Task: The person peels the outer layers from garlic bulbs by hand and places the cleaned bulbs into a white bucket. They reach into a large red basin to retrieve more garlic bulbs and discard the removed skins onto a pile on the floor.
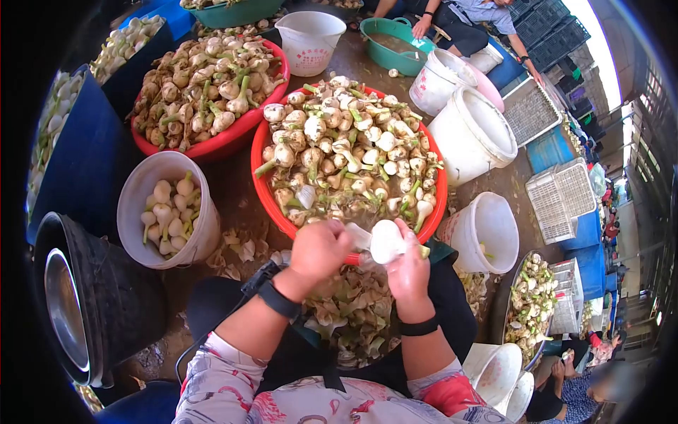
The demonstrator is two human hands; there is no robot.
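Observation:
A white garlic bulb (388, 242) with a short green stem is in my right hand (409, 271), fingers wrapped round its side. Just left of it, my left hand (322, 247) is closed, pinching a pale strip of peel (359, 236) that reaches toward the bulb. Both hands are over the near rim of a red basin (442, 205) heaped with unpeeled garlic bulbs (346, 145). Loose peelings (349, 311) lie below my hands, between my knees.
Left of the basin stands a white bucket (134, 240) with peeled bulbs; behind it is another red basin (233, 134) of garlic. White buckets (473, 134) line the right side. A black bucket (120, 318) is near left. Other people (466, 25) sit at the top and lower right.

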